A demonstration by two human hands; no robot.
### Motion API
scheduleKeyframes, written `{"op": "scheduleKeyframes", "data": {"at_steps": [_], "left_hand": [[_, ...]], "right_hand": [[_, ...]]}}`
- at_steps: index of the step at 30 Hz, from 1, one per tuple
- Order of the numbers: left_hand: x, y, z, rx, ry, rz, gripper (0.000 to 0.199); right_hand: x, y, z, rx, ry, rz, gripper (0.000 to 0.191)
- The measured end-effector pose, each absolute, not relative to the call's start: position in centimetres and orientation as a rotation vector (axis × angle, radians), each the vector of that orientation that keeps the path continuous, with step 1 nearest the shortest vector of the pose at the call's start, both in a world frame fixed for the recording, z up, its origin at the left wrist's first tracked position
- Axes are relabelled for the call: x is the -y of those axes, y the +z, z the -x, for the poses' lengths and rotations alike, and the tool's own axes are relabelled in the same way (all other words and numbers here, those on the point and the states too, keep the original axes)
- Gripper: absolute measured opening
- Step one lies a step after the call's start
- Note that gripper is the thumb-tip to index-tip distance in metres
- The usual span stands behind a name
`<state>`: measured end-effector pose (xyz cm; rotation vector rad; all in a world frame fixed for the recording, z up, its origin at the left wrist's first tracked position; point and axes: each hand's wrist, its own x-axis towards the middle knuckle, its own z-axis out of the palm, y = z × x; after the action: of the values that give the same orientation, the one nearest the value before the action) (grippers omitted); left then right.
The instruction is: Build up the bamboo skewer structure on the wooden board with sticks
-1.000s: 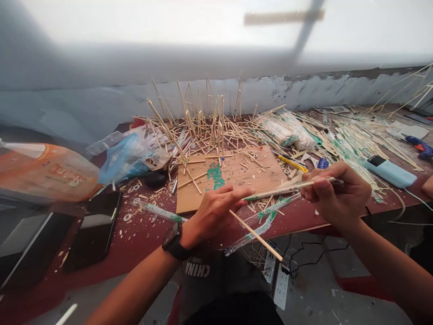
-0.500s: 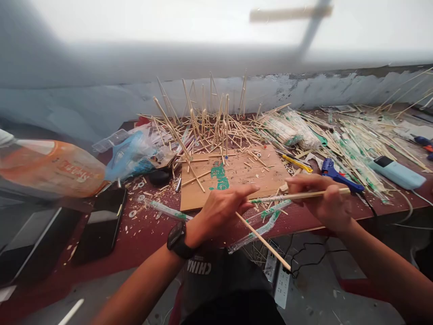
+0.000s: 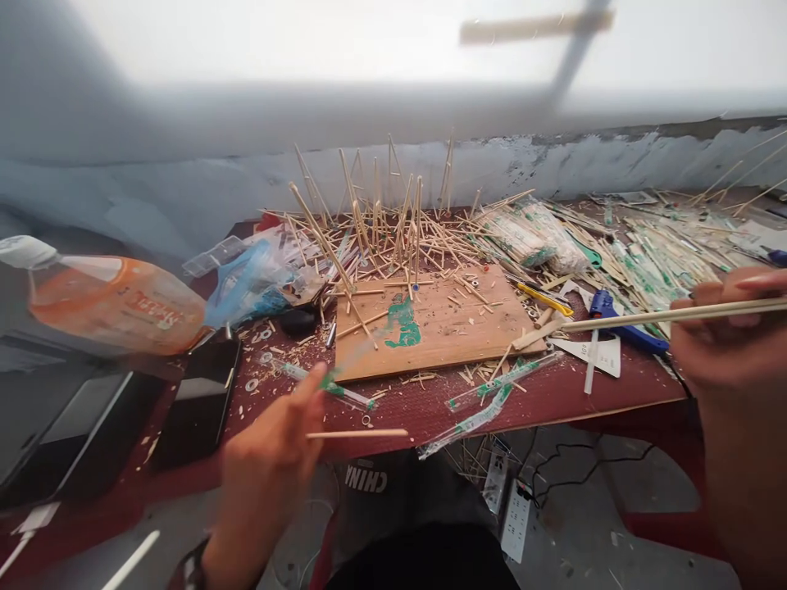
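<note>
My left hand (image 3: 276, 451), smeared by motion, is closed over the front left of the table. A thin wooden chopstick (image 3: 362, 433) sticks out of it to the right. From its fingertips a blurred clear-and-green plastic wrapper (image 3: 353, 363) trails toward the board. At the right edge my right hand (image 3: 725, 336) grips a pair of wooden chopsticks (image 3: 627, 318), which point left across the table. Between the hands lies a wooden board (image 3: 461, 328) with a green print, strewn with short stick pieces.
Stick structures (image 3: 411, 221) stand behind the board amid loose sticks. A yellow cutter (image 3: 544, 299) and a blue glue gun (image 3: 627, 328) lie to the right. An orange drink bottle (image 3: 123, 299) and a black phone (image 3: 200, 401) are at left. Wrappers (image 3: 492, 401) lie along the front edge.
My hands have moved far apart, the left toward the lower left and the right to the right edge. The wrapper has come off the chopsticks in my right hand.
</note>
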<state>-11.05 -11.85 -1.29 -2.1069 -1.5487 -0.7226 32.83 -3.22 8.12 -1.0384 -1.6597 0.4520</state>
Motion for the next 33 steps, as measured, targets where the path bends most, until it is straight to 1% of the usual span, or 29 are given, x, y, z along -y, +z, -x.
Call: {"op": "scheduleKeyframes", "data": {"at_steps": [3, 5, 8, 10, 13, 17, 20, 23, 25, 26, 29, 31, 33], "left_hand": [[14.0, -0.7, 13.4, 1.967, -0.434, 1.85, 0.038], [14.3, -0.2, 14.1, 2.182, -0.354, 1.758, 0.04], [13.6, 0.7, 14.1, 2.319, -0.398, 1.717, 0.039], [12.5, 1.1, 13.9, 2.387, -0.446, 1.698, 0.041], [10.6, 1.2, 13.9, 2.397, -0.482, 1.737, 0.048], [8.6, 0.6, 14.1, 2.219, -0.599, 1.887, 0.057], [8.1, 0.7, 13.4, 2.234, -0.605, 1.875, 0.055], [8.2, 1.4, 11.9, 2.209, -0.629, 1.827, 0.049], [8.1, 1.8, 10.4, 2.076, -0.781, 1.995, 0.044], [8.0, 2.0, 9.5, 1.942, -0.915, 2.131, 0.042], [6.9, 2.6, 6.0, 1.669, -1.196, 2.783, 0.038], [5.8, 3.1, 3.6, 1.611, -1.264, 3.078, 0.036], [4.4, 3.6, 1.6, 1.548, -1.224, 3.383, 0.029]], "right_hand": [[3.0, 6.7, -31.4, 1.406, 0.642, 0.874, 0.057], [2.7, 6.0, -30.2, 1.339, 0.754, 0.801, 0.054], [2.4, 5.2, -28.7, 1.383, 0.797, 0.722, 0.051], [2.4, 4.8, -28.0, 1.41, 0.832, 0.708, 0.05], [2.5, 4.3, -27.2, 1.392, 0.908, 0.745, 0.048], [2.4, 3.6, -26.3, 1.397, 1.014, 0.808, 0.047], [2.1, 3.3, -25.6, 1.413, 1.057, 0.837, 0.05], [1.9, 3.0, -24.7, 1.453, 1.111, 0.823, 0.051], [1.8, 2.8, -23.9, 1.506, 1.165, 0.789, 0.051], [1.8, 2.8, -23.5, 1.538, 1.195, 0.761, 0.051], [1.9, 3.0, -22.1, 1.641, 1.264, 0.666, 0.05], [1.9, 3.3, -21.3, 1.708, 1.276, 0.63, 0.05], [1.6, 3.6, -20.9, 1.747, 1.292, 0.632, 0.05]]}}
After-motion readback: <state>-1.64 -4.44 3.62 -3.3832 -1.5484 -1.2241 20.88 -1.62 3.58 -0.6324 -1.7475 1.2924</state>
